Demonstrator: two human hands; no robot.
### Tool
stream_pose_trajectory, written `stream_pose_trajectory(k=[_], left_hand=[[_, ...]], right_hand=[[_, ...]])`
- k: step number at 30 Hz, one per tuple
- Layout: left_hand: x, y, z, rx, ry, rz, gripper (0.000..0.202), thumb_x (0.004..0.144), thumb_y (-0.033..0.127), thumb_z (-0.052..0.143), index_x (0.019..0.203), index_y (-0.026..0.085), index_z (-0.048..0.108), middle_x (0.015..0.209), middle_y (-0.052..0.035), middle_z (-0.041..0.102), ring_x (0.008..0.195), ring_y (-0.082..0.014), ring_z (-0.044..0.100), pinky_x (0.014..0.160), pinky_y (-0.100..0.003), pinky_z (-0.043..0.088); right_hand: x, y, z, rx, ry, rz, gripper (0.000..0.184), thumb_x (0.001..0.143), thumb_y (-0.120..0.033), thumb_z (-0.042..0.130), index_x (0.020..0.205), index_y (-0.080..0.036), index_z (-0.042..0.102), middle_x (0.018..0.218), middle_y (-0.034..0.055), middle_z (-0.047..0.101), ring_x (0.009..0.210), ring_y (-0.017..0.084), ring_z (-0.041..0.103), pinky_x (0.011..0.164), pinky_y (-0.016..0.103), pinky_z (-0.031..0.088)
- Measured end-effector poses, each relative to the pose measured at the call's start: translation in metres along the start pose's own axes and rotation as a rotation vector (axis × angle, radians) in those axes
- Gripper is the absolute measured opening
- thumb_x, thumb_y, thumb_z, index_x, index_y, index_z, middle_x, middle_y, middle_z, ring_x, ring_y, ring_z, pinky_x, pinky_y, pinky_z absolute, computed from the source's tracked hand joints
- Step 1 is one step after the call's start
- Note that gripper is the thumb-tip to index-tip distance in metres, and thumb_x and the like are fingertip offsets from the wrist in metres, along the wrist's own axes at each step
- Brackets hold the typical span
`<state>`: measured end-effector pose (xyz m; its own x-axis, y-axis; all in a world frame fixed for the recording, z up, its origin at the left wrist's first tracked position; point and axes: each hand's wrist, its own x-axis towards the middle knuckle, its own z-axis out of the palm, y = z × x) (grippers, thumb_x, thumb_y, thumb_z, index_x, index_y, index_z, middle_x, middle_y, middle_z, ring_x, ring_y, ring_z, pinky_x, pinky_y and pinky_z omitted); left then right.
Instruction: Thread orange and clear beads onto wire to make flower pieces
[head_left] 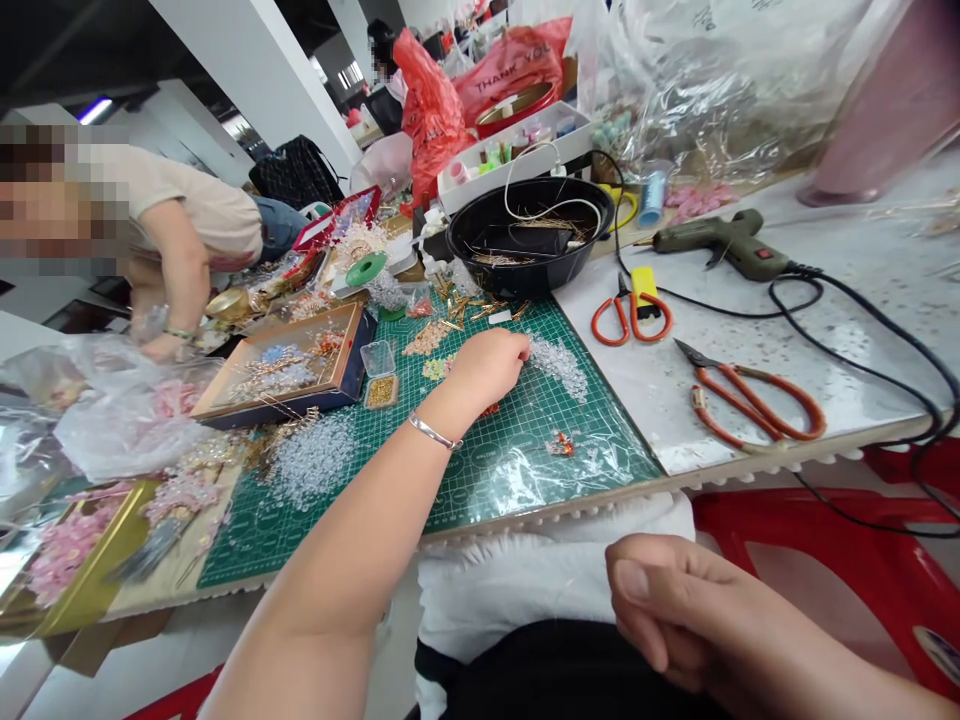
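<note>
My left hand (491,368), with a silver bangle (435,432) at the wrist, reaches over the green cutting mat (480,480). Its fingers are curled beside a pile of clear beads (559,365), and their tips are mostly hidden. My right hand (675,605) is closed above my lap, thumb pressed against the bent fingers; whatever may be inside cannot be seen. A small orange and clear bead cluster (560,443) lies on the mat. Further left are a larger heap of pale beads (311,460) and a small box of gold beads (382,391).
Orange-handled scissors (632,316), pliers (750,400) and a corded glue gun (724,243) lie to the right. Behind the mat stands a black basin (525,270); a cardboard tray (292,365) of ornaments is left. Another person (187,210) leans over the table's far left.
</note>
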<state>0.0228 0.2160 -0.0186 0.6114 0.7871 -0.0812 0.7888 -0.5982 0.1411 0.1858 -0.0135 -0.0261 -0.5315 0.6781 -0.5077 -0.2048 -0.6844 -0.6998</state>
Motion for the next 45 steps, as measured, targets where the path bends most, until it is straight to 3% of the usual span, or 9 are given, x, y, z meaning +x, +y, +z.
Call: stream_pose_trajectory(k=[10,13,18,20,23,25,27,30,45], left_hand=[[-0.007,0.001,-0.001,-0.167,-0.010,-0.071,0.026,0.082,0.006,0.052,0.092,0.019,0.071,0.089,-0.0075,0.070,0.073,-0.0203,0.060,0.063,-0.031,0.041],[-0.008,-0.002,-0.002,-0.283,0.019,-0.090,0.031,0.084,0.009,0.053,0.103,0.020,0.074,0.098,-0.0069,0.073,0.076,-0.0198,0.062,0.067,-0.031,0.045],[-0.020,-0.002,-0.013,-0.511,0.110,-0.137,0.020,0.085,0.014,0.058,0.091,0.017,0.077,0.102,-0.0081,0.075,0.090,-0.0215,0.065,0.079,-0.034,0.049],[-0.036,0.007,-0.019,-0.600,0.158,-0.159,0.018,0.087,0.018,0.059,0.097,0.017,0.075,0.102,-0.0083,0.075,0.087,-0.0184,0.065,0.074,-0.031,0.050],[-0.075,0.033,-0.022,-0.852,0.146,-0.167,0.019,0.089,0.029,0.062,0.103,0.020,0.071,0.095,-0.0050,0.073,0.065,-0.0099,0.059,0.053,-0.022,0.042],[-0.105,0.055,-0.016,-1.399,0.039,-0.221,0.014,0.079,0.028,0.074,0.089,0.019,0.071,0.083,-0.0023,0.070,0.056,-0.0066,0.053,0.044,-0.018,0.031],[-0.131,0.074,-0.006,-1.722,-0.033,-0.318,0.014,0.072,0.024,0.081,0.081,0.017,0.071,0.078,-0.0003,0.067,0.052,-0.0043,0.050,0.042,-0.016,0.031],[-0.153,0.091,0.007,-1.961,-0.053,-0.393,0.015,0.071,0.018,0.083,0.080,0.016,0.071,0.078,0.0003,0.068,0.050,-0.0023,0.051,0.043,-0.014,0.036],[-0.166,0.095,0.009,-2.092,-0.083,-0.377,0.024,0.074,0.013,0.081,0.092,0.017,0.065,0.079,-0.0004,0.069,0.051,-0.0030,0.052,0.038,-0.011,0.034]], right_hand=[[-0.003,0.011,0.007,0.073,-0.029,0.009,0.044,0.083,-0.057,0.064,0.061,-0.020,0.053,0.053,-0.0086,0.026,0.052,0.010,0.018,0.052,0.029,0.014],[-0.005,0.011,0.009,0.084,-0.025,0.002,0.043,0.083,-0.057,0.065,0.062,-0.020,0.054,0.053,-0.0086,0.027,0.052,0.010,0.018,0.051,0.029,0.014],[-0.005,0.014,0.011,0.088,-0.023,-0.020,0.042,0.085,-0.053,0.062,0.061,-0.020,0.055,0.050,-0.0094,0.024,0.050,0.010,0.016,0.050,0.028,0.014],[-0.006,0.014,0.011,0.094,0.010,-0.032,0.042,0.085,-0.053,0.062,0.060,-0.020,0.055,0.050,-0.0091,0.023,0.050,0.010,0.016,0.050,0.028,0.014],[-0.009,0.013,0.011,0.107,0.053,-0.088,0.043,0.085,-0.053,0.061,0.058,-0.020,0.053,0.051,-0.0085,0.024,0.050,0.010,0.016,0.049,0.028,0.014],[-0.010,0.011,0.012,0.114,0.061,-0.122,0.045,0.083,-0.055,0.061,0.056,-0.021,0.052,0.050,-0.0079,0.026,0.049,0.010,0.017,0.048,0.028,0.014],[-0.009,0.010,0.013,0.125,0.072,-0.132,0.046,0.081,-0.057,0.062,0.054,-0.021,0.051,0.050,-0.0072,0.029,0.049,0.010,0.019,0.048,0.029,0.015],[-0.005,0.009,0.016,0.135,0.085,-0.119,0.047,0.080,-0.056,0.063,0.052,-0.022,0.049,0.049,-0.0065,0.030,0.048,0.010,0.020,0.048,0.029,0.015],[0.000,0.011,0.021,0.116,0.112,-0.085,0.047,0.080,-0.057,0.063,0.051,-0.022,0.050,0.048,-0.0053,0.031,0.047,0.010,0.020,0.047,0.030,0.017]])
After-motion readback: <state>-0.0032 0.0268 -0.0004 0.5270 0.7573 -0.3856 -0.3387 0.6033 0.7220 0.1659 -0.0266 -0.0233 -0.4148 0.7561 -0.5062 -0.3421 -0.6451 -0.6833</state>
